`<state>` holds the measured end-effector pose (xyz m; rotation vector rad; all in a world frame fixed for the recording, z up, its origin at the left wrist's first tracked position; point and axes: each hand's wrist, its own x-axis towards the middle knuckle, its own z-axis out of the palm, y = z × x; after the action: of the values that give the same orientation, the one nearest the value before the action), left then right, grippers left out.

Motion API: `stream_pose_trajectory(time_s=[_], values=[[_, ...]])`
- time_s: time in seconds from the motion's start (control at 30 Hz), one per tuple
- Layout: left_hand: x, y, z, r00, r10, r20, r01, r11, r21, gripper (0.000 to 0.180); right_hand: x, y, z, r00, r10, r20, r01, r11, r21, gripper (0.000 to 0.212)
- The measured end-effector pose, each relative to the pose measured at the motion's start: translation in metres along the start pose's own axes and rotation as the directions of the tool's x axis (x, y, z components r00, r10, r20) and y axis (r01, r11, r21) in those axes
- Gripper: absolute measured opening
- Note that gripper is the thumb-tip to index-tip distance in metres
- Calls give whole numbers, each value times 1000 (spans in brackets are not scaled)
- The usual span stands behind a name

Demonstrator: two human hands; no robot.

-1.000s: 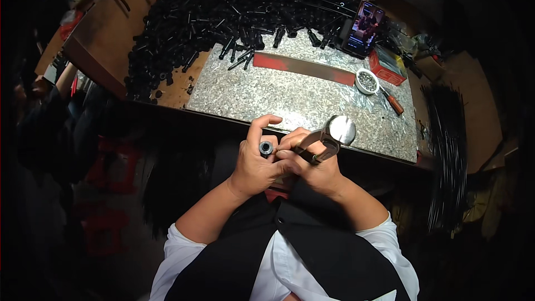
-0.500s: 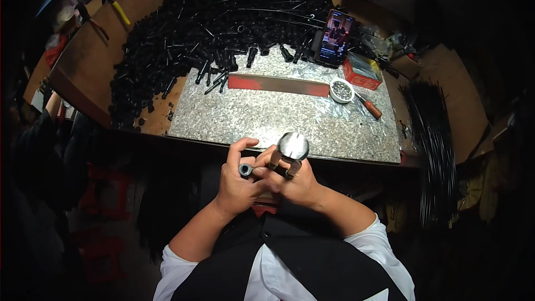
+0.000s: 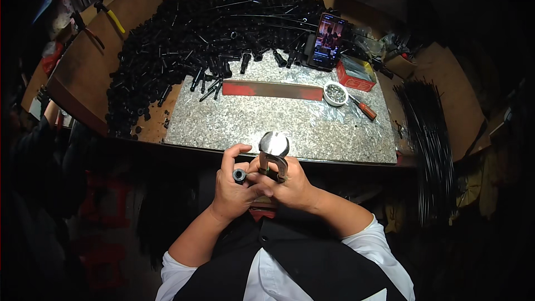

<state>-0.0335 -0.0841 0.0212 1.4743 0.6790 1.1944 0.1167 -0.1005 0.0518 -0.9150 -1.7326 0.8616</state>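
My left hand (image 3: 229, 188) grips a short black tube (image 3: 239, 175), its round hollow end facing up and its index finger raised clear. Against it, my right hand (image 3: 294, 188) is closed around a metal hand tool with a shiny round disc (image 3: 273, 144) on a curved, fork-like bracket; its exact kind I cannot make out. Both hands meet in front of my vest, just short of the bench's near edge. My right fingertips are partly hidden behind the bracket and the left thumb.
A large heap of black tubular parts (image 3: 184, 50) covers the bench's back and left. On the speckled slab (image 3: 251, 117) lie a red-and-brown bar (image 3: 273, 90), a white cup of small metal pieces (image 3: 335, 94), a screwdriver (image 3: 365, 110), a red box (image 3: 356, 74) and a propped phone (image 3: 330, 39). Black rods (image 3: 432, 150) hang at right.
The disc-headed tool in my right hand has shifted left, closer to the black tube. My left hand stays closed on the tube. The whole view has drifted slightly.
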Motion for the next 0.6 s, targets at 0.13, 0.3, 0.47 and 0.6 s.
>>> stream_pose_trajectory(time_s=[0.13,0.3,0.47,0.6], values=[[-1,-2,0,1000,27,-15,-27,999,22,83,0,-2,-1,1000,3,1,-3,1000,12,6],[-9,-1,-4,998,53,-37,-50,995,82,81,-6,2,-3,977,202,-70,-191,971,143,11],[-13,7,-1,999,53,-3,-52,991,126,83,-5,1,-7,940,328,-90,-285,903,321,12],[-16,6,-2,998,58,-22,-56,994,99,81,-3,-1,-6,954,276,-113,-244,940,236,11]])
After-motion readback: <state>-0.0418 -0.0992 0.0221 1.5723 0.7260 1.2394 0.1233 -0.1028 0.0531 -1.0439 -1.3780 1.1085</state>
